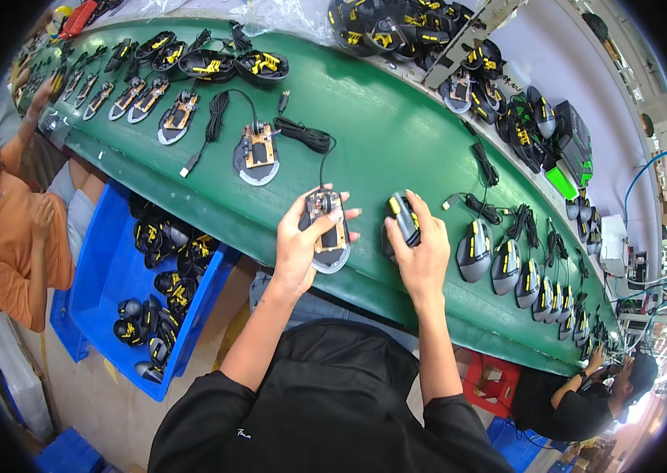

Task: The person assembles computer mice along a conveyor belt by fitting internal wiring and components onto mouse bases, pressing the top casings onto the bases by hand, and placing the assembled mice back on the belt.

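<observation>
My left hand [300, 244] grips an open computer mouse base [331, 258] with an exposed circuit board, its thumb lying across the board. A black cable [306, 135] runs from the far end of that base. To its right, my right hand [423, 251] is closed round a black and grey mouse top shell [403, 219] with yellow accents. The two parts are apart, both over the near side of the green conveyor belt [381, 110]. Beyond my left hand lies another mouse base [258, 158] with its board showing.
Several finished-looking mice [475, 251] with bundled cables line the belt at right. Upper left, more bases [179, 118] and black shells [262, 66] lie in rows. A blue bin [101, 272] of shells stands below left. Co-workers sit at left [14, 236] and far right [590, 402].
</observation>
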Available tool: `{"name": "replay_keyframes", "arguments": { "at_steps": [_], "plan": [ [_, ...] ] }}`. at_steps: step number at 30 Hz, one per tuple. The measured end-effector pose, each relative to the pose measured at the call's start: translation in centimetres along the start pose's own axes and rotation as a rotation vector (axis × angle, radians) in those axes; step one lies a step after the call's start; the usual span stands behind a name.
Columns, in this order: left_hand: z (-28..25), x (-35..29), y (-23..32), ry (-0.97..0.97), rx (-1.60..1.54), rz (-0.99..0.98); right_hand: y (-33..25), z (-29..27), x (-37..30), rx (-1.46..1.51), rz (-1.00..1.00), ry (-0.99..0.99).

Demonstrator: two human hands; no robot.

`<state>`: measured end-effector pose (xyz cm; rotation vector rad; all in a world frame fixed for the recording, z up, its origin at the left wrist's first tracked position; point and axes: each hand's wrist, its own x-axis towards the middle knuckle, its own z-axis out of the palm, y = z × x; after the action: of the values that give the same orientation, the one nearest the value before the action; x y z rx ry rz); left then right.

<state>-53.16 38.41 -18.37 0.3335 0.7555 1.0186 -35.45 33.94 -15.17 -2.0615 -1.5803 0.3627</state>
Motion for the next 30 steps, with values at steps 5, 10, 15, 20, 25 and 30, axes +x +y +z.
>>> {"name": "replay_keyframes", "arguments": {
  "at_steps": [5,10,15,20,25,30],
  "plan": [
    [0.5,-0.1,0.3,-0.083,-0.020,0.038,-3.9,0.4,-0.4,0.288,-0.087,0.132],
    [0.2,0.0,-1.1,-0.080,-0.089,0.128,-6.6,5.1,-1.8,0.104,-0.273,0.114],
    [0.7,-2.1,-0.6,-0.057,0.021,0.151,-6.2,3.9,-1.8,0.137,-0.312,-0.029],
    [-0.6,-0.7,-0.5,0.024,-0.054,0.122,-6.1,3.8,-2.6,0.348,-0.275,-0.235],
    [-0.6,0.4,0.9,-0.038,-0.145,0.170,-5.9,2.8,-2.7,1.240,0.531,-0.379],
    [-3.8,1.5,2.4,-0.329,0.103,0.051,-5.4,-0.1,-1.0,0.496,-0.029,-0.256]
  ]
}}
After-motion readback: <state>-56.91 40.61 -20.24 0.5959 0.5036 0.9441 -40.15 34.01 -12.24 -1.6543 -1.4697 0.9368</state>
